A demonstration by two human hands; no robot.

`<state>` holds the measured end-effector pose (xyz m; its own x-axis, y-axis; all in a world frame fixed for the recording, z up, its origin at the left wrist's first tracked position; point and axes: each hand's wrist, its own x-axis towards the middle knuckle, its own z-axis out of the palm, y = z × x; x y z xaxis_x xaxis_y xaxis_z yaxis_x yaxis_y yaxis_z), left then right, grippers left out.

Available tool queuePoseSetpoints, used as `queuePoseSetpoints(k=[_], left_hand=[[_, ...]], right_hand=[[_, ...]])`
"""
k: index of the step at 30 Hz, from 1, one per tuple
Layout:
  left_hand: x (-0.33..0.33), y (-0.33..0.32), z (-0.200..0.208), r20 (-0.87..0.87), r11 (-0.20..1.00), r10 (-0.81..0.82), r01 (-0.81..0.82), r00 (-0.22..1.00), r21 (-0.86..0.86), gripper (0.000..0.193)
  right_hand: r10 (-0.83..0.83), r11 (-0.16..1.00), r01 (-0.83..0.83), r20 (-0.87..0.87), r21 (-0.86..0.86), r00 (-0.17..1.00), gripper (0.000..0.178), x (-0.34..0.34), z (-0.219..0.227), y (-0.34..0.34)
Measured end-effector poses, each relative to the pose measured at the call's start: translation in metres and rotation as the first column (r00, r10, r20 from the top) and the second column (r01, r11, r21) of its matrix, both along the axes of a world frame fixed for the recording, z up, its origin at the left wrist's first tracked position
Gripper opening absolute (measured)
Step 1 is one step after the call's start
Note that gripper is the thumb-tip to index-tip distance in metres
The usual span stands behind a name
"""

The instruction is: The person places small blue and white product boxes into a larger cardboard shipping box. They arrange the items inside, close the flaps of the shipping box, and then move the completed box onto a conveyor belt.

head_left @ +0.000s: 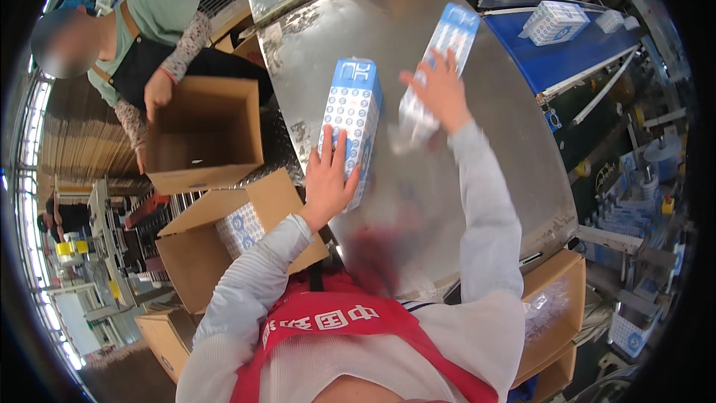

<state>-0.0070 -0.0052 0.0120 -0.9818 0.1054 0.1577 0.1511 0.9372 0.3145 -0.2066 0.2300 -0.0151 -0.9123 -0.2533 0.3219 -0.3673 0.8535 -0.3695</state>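
Note:
Two long packs wrapped in blue-and-white printed film are on the metal table (522, 179). On the left pack (350, 101) rests my left hand (327, 183), its fingers stretched along the near part and its thumb by the right edge. My right hand (440, 93) lies across the right pack (453, 33) with spread fingers. That pack slants away to the upper right, and its near end is smeared by motion. Neither hand is seen wrapped round its pack.
At the left a person holds an open carton (205, 134). Nearer stands another open carton (190, 250) with a printed pack (240, 227) inside. A blue conveyor (537, 63) at the far right carries a wrapped pack (556, 22). A carton with clear film (548, 310) is beside my right side.

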Motion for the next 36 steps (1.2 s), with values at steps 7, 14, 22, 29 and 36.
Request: queuePoseSetpoints(k=[7,14,22,29,36], left_hand=[[0.021,0.005,0.007,0.060,0.998,0.066,-0.066,0.996,-0.007,0.069],[0.020,0.004,-0.002,-0.040,0.993,0.039,-0.043,0.998,-0.111,0.073],[0.012,0.007,0.008,-0.038,0.997,-0.015,0.012,0.999,-0.083,0.072],[-0.009,0.012,0.018,-0.056,0.993,-0.012,0.019,0.998,0.117,0.087],[-0.024,-0.009,0.023,0.349,0.814,0.167,-0.329,0.922,0.479,0.118]], right_hand=[[0.206,0.940,-0.182,0.054,-0.287,0.977,0.044,0.194,0.011,-0.072],[0.162,0.977,-0.183,-0.175,-0.109,0.971,0.047,0.061,-0.004,-0.073],[-0.391,0.881,0.457,-0.353,0.124,0.850,0.058,-0.164,0.021,0.025],[-0.227,0.964,0.231,-0.042,0.129,0.973,0.047,-0.154,-0.038,0.135],[0.311,0.947,-0.314,-0.065,-0.061,0.948,0.026,0.112,0.003,0.030]])
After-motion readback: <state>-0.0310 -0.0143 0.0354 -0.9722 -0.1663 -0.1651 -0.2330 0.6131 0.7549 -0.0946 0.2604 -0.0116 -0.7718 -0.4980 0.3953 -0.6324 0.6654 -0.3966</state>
